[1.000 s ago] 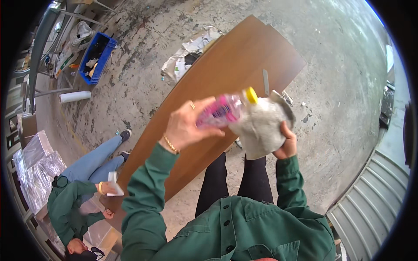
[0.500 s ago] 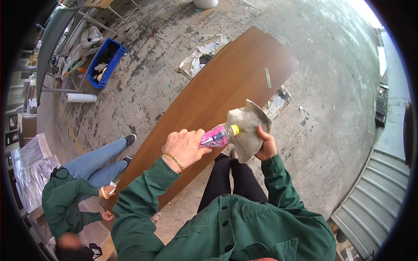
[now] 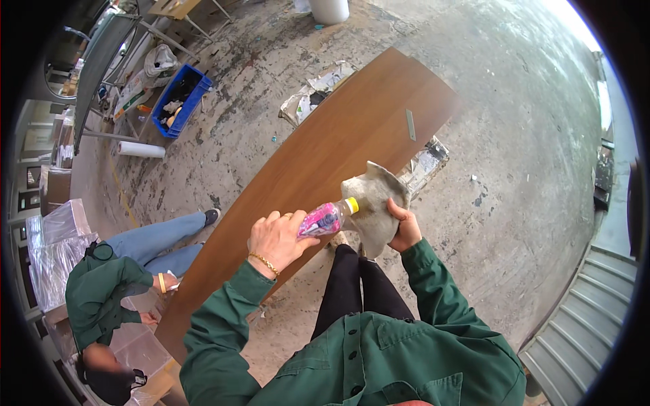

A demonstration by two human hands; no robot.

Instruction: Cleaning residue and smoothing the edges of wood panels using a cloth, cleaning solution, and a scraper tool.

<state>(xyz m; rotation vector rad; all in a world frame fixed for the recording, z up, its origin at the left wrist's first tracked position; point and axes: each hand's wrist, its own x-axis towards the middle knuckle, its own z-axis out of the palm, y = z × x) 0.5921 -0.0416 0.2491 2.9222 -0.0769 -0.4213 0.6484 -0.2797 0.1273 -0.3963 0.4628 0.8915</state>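
My left hand (image 3: 276,238) is wrapped round a clear plastic bottle (image 3: 321,221) with a pink label and a yellow cap. The bottle is tilted, its cap end lying against or just over a grey-beige cloth (image 3: 374,203). My right hand (image 3: 406,227) grips that cloth at its right side, thumb on top, fingers hidden behind. Both hands are over the near edge of a long brown wooden board (image 3: 318,155). Near the board's far end lies a short flat metal strip (image 3: 410,125).
Supports wrapped in torn paper (image 3: 428,162) show beside the board. To the left, another person (image 3: 112,298) in green bends at the board's near end, a hand holding something white. Further off are a blue crate (image 3: 181,101), a white roll (image 3: 141,149) and plastic-wrapped boxes (image 3: 57,254).
My hands, with the bottle and cloth, sit slightly further left and lower in view. The whole scene has shifted a little as my head moved. Both grips stay the same.
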